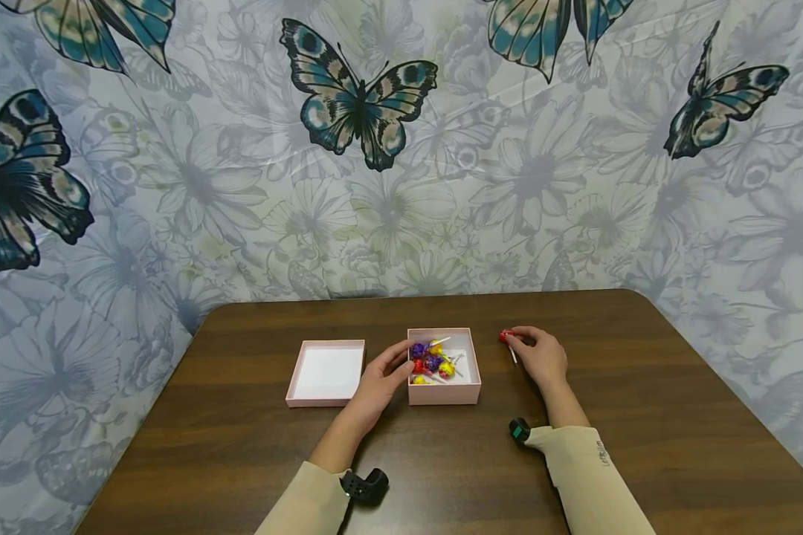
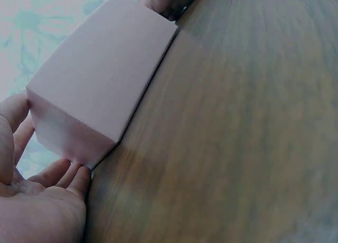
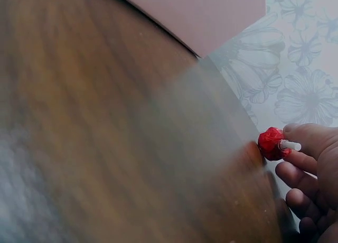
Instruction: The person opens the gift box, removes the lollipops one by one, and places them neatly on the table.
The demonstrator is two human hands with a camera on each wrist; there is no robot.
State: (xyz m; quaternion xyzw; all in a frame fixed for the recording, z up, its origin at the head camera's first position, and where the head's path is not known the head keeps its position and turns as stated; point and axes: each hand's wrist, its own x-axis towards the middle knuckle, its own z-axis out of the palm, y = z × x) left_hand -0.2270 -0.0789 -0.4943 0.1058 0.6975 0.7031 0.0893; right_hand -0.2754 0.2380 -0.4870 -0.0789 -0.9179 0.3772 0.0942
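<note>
A pink box (image 1: 444, 394) with a white inside stands on the table. In it lie several wrapped lollipops (image 1: 433, 362), purple, red and yellow, some with white sticks showing. My left hand (image 1: 383, 380) rests its fingers against the box's left side, as the left wrist view shows with the box wall (image 2: 100, 68). To the right of the box, my right hand (image 1: 538, 358) pinches a red lollipop (image 3: 272, 143) between thumb and index finger. Its white stick points down toward the table, and the other fingers are loosely bent.
A shallow pink lid (image 1: 326, 403), white inside up, lies left of the box, close to my left forearm. The brown wooden table (image 1: 241, 461) runs back to a wall covering (image 1: 529, 186) with butterflies and flowers. Dark bands (image 1: 365, 487) sit on both wrists.
</note>
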